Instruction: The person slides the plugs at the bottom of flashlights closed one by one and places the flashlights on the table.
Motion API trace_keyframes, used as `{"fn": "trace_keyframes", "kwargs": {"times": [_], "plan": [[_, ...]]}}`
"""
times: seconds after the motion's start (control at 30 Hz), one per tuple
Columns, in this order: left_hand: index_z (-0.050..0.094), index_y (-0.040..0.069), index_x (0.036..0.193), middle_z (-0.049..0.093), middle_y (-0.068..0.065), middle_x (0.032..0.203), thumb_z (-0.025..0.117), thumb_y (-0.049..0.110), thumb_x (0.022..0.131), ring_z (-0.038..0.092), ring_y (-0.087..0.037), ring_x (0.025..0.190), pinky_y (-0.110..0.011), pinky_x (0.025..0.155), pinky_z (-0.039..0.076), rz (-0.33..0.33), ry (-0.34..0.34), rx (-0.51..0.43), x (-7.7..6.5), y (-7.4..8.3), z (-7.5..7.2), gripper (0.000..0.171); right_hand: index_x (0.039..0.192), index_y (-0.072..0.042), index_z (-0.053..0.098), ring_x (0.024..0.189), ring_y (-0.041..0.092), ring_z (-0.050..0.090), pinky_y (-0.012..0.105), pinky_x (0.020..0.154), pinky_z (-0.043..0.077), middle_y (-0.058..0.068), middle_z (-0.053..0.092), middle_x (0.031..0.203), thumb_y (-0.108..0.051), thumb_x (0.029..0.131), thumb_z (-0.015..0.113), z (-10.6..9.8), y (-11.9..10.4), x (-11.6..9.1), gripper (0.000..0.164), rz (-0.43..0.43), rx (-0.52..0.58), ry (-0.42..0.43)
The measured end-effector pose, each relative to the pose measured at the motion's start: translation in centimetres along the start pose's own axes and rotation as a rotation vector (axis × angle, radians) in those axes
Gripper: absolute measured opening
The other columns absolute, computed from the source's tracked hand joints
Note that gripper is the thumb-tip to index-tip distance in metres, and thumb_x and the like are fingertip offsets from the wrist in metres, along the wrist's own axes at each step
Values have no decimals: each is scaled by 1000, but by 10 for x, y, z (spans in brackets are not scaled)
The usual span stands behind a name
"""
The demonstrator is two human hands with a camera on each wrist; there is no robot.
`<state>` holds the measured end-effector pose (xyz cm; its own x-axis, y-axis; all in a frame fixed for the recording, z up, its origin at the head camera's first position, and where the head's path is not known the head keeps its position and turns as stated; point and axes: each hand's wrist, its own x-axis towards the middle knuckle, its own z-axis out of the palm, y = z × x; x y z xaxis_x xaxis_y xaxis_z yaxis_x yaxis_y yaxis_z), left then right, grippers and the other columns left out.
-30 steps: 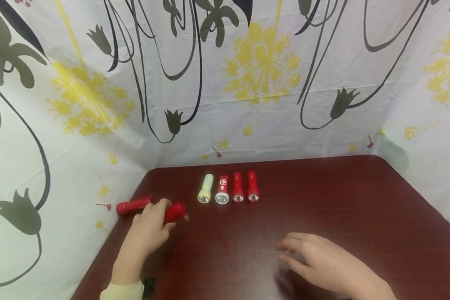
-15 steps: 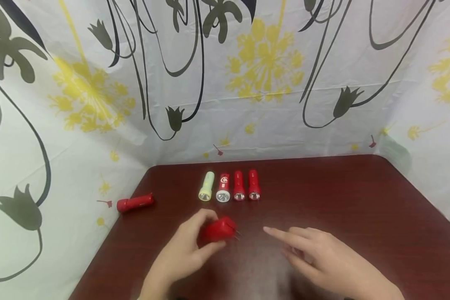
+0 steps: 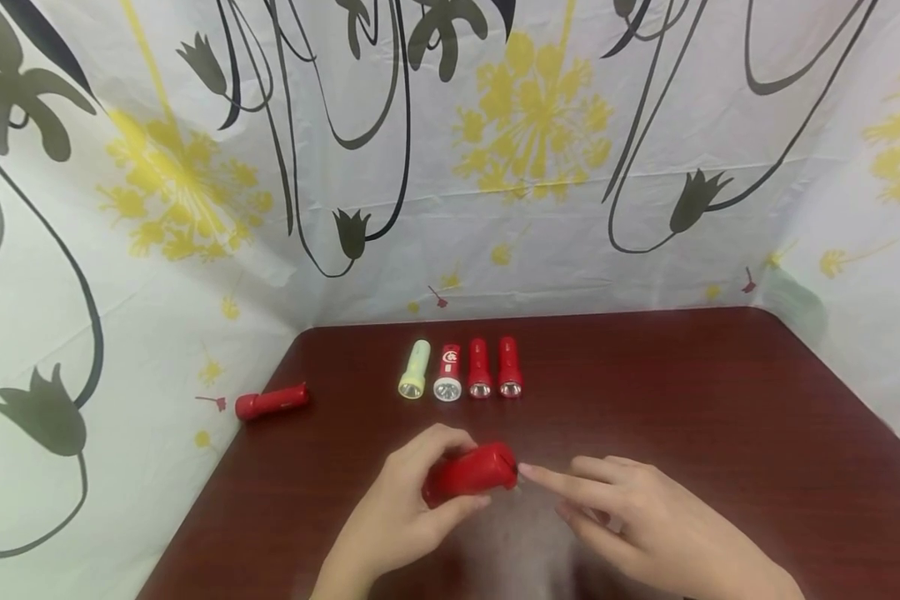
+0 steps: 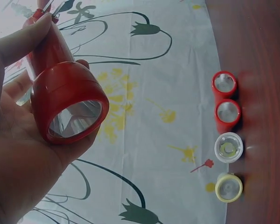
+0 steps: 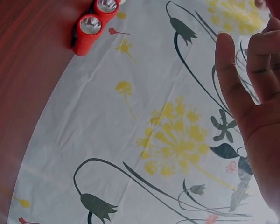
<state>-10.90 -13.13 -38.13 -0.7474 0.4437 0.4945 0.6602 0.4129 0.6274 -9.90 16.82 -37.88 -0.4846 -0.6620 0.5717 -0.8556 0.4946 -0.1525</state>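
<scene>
My left hand (image 3: 401, 512) grips a red flashlight (image 3: 468, 473) above the near middle of the table. Its wide lens end (image 4: 74, 102) faces my wrist in the left wrist view. Two thin metal prongs (image 4: 60, 7) stick out of the tail end. My right hand (image 3: 641, 517) hovers to the right, index finger (image 3: 543, 477) stretched out to the prong end, touching or very close to it. In the right wrist view its fingers look partly extended, and only a corner of the flashlight shows.
Toward the back of the dark red table (image 3: 682, 400) lie a pale yellow-green flashlight (image 3: 416, 369), a red one with a white head (image 3: 447, 372) and two red flashlights (image 3: 479, 367) in a row. Another red flashlight (image 3: 272, 402) lies at the left edge. A patterned curtain (image 3: 420, 183) surrounds the table.
My left hand has carried the red flashlight from the left side to the middle, toward my right hand. My right index finger has straightened out toward its prong end.
</scene>
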Motion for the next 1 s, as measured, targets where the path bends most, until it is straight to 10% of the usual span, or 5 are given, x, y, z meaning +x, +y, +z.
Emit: {"fn": "trace_keyframes", "kwargs": {"times": [0.47, 1.0], "plan": [[69, 31, 126, 69, 18, 117, 92, 24, 85, 67, -3, 105, -27, 89, 62, 35, -6, 46, 0, 3, 1, 47, 137, -25, 73, 83, -4, 54, 7, 76, 44, -19, 63, 98, -28, 110, 57, 5, 5, 1, 31, -143, 24, 101], [69, 27, 126, 69, 17, 116, 92, 22, 84, 67, -3, 104, -26, 89, 61, 43, -13, 97, 1, 8, 7, 48, 135, -23, 74, 86, -3, 58, 9, 77, 46, -20, 67, 101, -20, 102, 71, 5, 4, -2, 34, -118, 45, 89]]}}
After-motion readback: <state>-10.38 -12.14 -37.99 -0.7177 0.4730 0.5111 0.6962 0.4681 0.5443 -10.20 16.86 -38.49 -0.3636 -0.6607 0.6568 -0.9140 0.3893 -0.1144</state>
